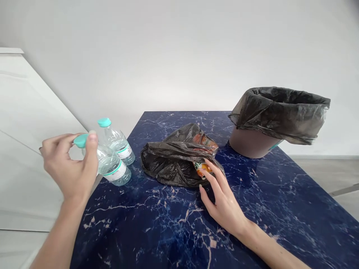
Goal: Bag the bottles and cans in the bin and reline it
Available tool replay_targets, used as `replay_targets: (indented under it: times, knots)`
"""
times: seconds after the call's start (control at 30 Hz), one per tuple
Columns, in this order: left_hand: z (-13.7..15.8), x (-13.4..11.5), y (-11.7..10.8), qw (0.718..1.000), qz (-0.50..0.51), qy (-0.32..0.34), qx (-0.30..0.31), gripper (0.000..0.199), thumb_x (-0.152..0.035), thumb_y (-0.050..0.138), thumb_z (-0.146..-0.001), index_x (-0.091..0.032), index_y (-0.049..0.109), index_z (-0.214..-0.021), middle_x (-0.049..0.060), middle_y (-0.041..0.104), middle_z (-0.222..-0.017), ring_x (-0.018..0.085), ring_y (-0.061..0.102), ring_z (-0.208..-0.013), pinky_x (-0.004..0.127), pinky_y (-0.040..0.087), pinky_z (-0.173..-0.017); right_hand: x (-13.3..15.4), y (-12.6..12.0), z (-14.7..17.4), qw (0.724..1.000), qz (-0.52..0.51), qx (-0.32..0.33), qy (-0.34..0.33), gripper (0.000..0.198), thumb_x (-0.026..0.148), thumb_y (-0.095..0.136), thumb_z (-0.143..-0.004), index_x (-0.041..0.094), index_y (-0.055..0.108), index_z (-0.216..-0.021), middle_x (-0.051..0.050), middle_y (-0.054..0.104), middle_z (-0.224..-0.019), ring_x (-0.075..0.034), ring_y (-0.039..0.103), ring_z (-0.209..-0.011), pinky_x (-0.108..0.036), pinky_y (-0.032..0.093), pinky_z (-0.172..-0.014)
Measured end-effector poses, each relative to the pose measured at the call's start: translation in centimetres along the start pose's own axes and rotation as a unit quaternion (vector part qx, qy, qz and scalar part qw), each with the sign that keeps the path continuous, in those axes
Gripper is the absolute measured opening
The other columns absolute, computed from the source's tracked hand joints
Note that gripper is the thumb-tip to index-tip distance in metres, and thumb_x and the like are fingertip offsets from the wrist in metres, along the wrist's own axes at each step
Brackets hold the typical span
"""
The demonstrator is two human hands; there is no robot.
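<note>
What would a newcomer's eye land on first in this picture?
Probably the bin, its black liner folded outward, on the right of the blue table. Next, mid-table, the crumpled black bag, the right hand at a colourful package in its opening. On the left, the left hand grips the nearer bottle by its turquoise cap.

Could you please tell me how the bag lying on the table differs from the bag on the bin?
The table bag lies crumpled, while the bin bag is draped over the bin, mouth upward. The right hand is at the table bag's opening; no hand touches the bin bag. Colourful packaging shows in the table bag; none shows in the bin bag. Both are dark plastic.
</note>
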State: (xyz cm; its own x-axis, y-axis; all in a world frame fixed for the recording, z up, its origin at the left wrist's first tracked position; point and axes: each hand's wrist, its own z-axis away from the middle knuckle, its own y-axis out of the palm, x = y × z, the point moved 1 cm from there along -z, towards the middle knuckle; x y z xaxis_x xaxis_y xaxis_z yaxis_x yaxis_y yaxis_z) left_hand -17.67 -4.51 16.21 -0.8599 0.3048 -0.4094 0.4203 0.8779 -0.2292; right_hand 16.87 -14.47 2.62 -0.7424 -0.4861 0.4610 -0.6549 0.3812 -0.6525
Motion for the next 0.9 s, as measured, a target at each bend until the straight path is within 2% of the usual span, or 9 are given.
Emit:
replay_targets:
  times: [0.2,0.43,0.53,0.6,0.67,0.77,0.8,0.83,0.9]
  knots:
    - [0.0,1.8,0.7,1.0,-0.023,0.016,-0.002,0.028,-0.047,0.075,-0.085,-0.019,0.072,-0.09,0.01,0.061,-0.104,0.031,0.063,-0.108,0.054,0.05,-0.107,0.3,-0.5,-0.2,0.999,-0.023,-0.026,-0.032,0.044,0.01,0.056,-0.104,0.026,0.052,-0.145,-0.017,0.054,-0.152,-0.034,0.054,-0.146,-0.06,0.053,-0.118]
    - [-0.2,2.8,1.1,0.997,-0.05,0.063,-0.003,0.033,-0.049,0.073,-0.088,-0.018,0.072,-0.096,0.012,0.066,-0.105,0.035,0.062,-0.116,0.058,0.046,-0.113,0.4,-0.8,-0.3,0.998,-0.019,-0.046,-0.029,0.041,0.008,0.057,-0.103,0.023,0.054,-0.141,-0.018,0.05,-0.149,-0.033,0.054,-0.142,-0.056,0.057,-0.114]
    - [-0.2,3.0,1.1,0.996,-0.046,0.07,0.021,0.041,-0.045,0.073,-0.088,-0.015,0.072,-0.115,0.015,0.067,-0.115,0.037,0.06,-0.124,0.057,0.046,-0.113,0.4,-1.0,-0.2,0.997,-0.018,-0.066,-0.031,0.034,0.008,0.058,-0.103,0.022,0.058,-0.134,-0.018,0.051,-0.14,-0.031,0.058,-0.133,-0.053,0.06,-0.106]
    - [-0.1,3.0,0.9,0.995,-0.039,0.087,0.017,0.061,-0.041,0.075,-0.083,-0.009,0.064,-0.134,0.021,0.061,-0.129,0.039,0.057,-0.13,0.056,0.048,-0.109,0.5,-1.1,-0.2,0.997,-0.02,-0.069,-0.043,0.03,0.007,0.059,-0.102,0.022,0.06,-0.128,-0.015,0.055,-0.129,-0.029,0.062,-0.121,-0.051,0.062,-0.1]
    - [0.4,2.6,0.6,0.99,-0.048,0.13,-0.028,0.071,-0.038,0.075,-0.078,-0.006,0.055,-0.138,0.024,0.052,-0.135,0.039,0.054,-0.132,0.054,0.049,-0.105,0.5,-1.1,-0.3,0.997,-0.02,-0.055,-0.057,0.029,0.005,0.058,-0.102,0.022,0.06,-0.125,-0.013,0.062,-0.121,-0.027,0.063,-0.113,-0.051,0.062,-0.097]
    - [2.6,-0.1,0.0,0.965,-0.022,0.252,-0.074,0.043,-0.029,0.07,-0.08,-0.016,0.055,-0.118,0.015,0.055,-0.116,0.033,0.057,-0.116,0.05,0.049,-0.1,0.3,-0.7,-0.4,0.998,-0.012,-0.024,-0.062,0.032,0.005,0.057,-0.102,0.023,0.06,-0.129,-0.012,0.069,-0.123,-0.029,0.064,-0.117,-0.054,0.061,-0.102]
    - [3.7,-1.5,0.0,0.957,0.019,0.287,-0.032,0.031,-0.023,0.07,-0.082,-0.019,0.055,-0.11,0.01,0.058,-0.108,0.029,0.06,-0.107,0.046,0.051,-0.097,0.2,-0.6,-0.4,0.998,-0.007,-0.018,-0.059,0.035,0.006,0.056,-0.102,0.023,0.06,-0.133,-0.013,0.069,-0.131,-0.03,0.063,-0.125,-0.056,0.06,-0.106]
    - [5.0,-3.0,0.2,0.945,0.067,0.31,0.082,0.019,-0.017,0.067,-0.088,-0.022,0.056,-0.103,0.005,0.061,-0.098,0.024,0.063,-0.095,0.04,0.053,-0.091,0.1,-0.4,-0.3,0.998,0.0,-0.015,-0.054,0.038,0.007,0.056,-0.103,0.022,0.059,-0.137,-0.015,0.065,-0.142,-0.032,0.06,-0.135,-0.058,0.057,-0.112]
    - [7.9,-6.0,1.1,0.864,0.155,0.33,0.346,0.018,-0.012,0.056,-0.101,-0.022,0.06,-0.114,0.003,0.07,-0.102,0.019,0.07,-0.092,0.034,0.057,-0.09,0.0,-0.2,-0.2,0.999,0.013,-0.011,-0.047,0.048,0.008,0.054,-0.103,0.022,0.053,-0.149,-0.018,0.048,-0.166,-0.036,0.047,-0.155,-0.063,0.05,-0.122]
